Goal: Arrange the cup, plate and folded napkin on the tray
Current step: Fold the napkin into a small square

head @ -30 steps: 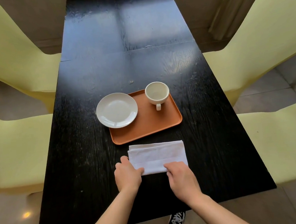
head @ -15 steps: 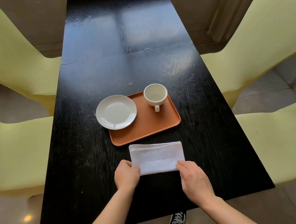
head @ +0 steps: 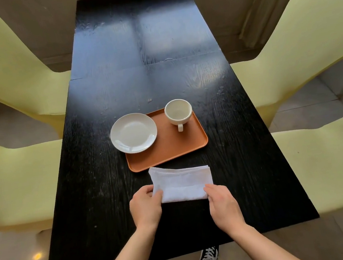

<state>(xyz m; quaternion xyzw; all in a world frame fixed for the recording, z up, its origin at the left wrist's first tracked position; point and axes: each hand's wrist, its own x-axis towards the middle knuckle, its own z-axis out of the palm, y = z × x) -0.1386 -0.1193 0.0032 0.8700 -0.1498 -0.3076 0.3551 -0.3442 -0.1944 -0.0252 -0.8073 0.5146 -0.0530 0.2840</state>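
The cup [head: 178, 112] stands upright on the tray [head: 168, 149], in its far right corner, with the handle turned to the near edge of the bench [head: 110, 199], so this part looks done. The plate [head: 133, 133] is only half in place: it lies over the left edge of the tray and a good part of it hangs out above the bench, so I judge it needs a push to the right. The napkin [head: 182, 182] is folded into a flat rectangle, but it lies on the bench just beside the near edge of the tray and not on it. The left hand [head: 146, 206] pinches the near left corner of the napkin; its fingers are closed on the cloth. The right hand [head: 224, 203] has its fingertips at the near right corner; they touch the cloth, but I cannot tell if they really grasp it or only rest there. The near half of the tray is free, so there seems to be room for the napkin. What is left, as I judge it: to lift the napkin onto the tray, and to move the plate fully inside.
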